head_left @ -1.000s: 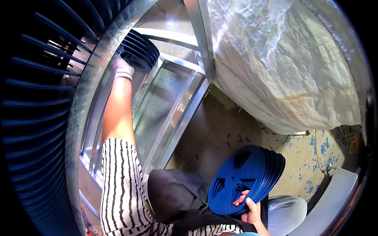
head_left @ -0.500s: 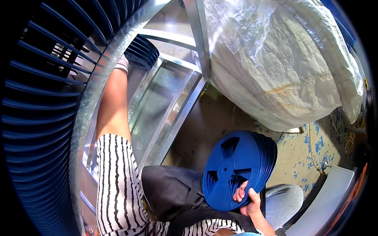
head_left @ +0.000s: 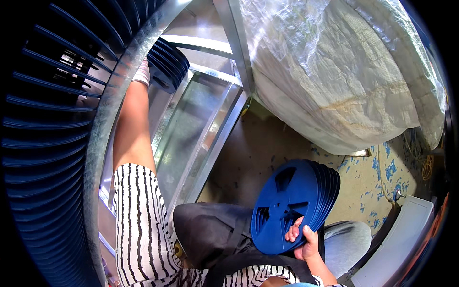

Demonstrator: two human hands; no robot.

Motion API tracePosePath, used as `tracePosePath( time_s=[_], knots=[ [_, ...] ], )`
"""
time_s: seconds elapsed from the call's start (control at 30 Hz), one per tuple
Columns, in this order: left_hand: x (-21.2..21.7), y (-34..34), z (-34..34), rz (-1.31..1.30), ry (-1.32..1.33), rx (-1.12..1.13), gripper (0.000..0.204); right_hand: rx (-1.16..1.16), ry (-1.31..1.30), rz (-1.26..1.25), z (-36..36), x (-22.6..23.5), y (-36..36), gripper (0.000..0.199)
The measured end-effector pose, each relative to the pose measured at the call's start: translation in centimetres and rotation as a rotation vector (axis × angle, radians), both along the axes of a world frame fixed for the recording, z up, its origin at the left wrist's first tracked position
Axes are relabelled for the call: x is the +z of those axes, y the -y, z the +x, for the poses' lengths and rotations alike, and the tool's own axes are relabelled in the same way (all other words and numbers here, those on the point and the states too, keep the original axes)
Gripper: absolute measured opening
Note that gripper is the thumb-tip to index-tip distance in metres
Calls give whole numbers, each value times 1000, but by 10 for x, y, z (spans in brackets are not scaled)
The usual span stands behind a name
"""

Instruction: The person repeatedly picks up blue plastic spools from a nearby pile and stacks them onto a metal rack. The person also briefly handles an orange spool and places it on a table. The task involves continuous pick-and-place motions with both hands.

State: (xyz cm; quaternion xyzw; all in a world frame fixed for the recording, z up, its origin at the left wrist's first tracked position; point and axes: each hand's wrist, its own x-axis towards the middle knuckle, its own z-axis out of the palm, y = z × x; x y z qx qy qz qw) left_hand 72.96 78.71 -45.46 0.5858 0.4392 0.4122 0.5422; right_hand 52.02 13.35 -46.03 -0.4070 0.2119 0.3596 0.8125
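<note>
Dark blue slotted plastic reels form a stack (head_left: 287, 205), tilted above my lap. My right hand (head_left: 302, 239) grips its lower right edge, with fingers hooked through a cutout and the thumb on the outer side. My left arm, in a black-and-white striped sleeve, stretches far forward along the metal frame. My left hand (head_left: 142, 71), with a whitish covering at the wrist, lies against another stack of dark blue reels (head_left: 169, 67). Its fingers are hidden behind the metal rim and the reels.
A long curved row of dark blue reels (head_left: 52, 167) lines the left, bordered by a galvanized metal rim (head_left: 93, 158). A metal frame (head_left: 217, 138) stands ahead. A big white woven sack (head_left: 330, 81) fills the far right. Beyond my right knee are a pale panel (head_left: 397, 244) and paint-chipped floor (head_left: 363, 191).
My left hand has shifted slightly farther forward and left, and the reels beside it show more of their lower face. The stack in my right hand has moved slightly right in view.
</note>
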Motion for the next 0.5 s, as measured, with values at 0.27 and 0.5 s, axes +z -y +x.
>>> tracePosePath(
  time_s=[0.27, 0.5],
  knots=[
    [-5, 4, 16, 85, -106, -49, 78, -14, 19, -13, 0, -6, -3, 38],
    [-30, -35, 20, 280, -339, -80, 85, -51, -11, -3, 21, -22, -15, 39]
  ],
)
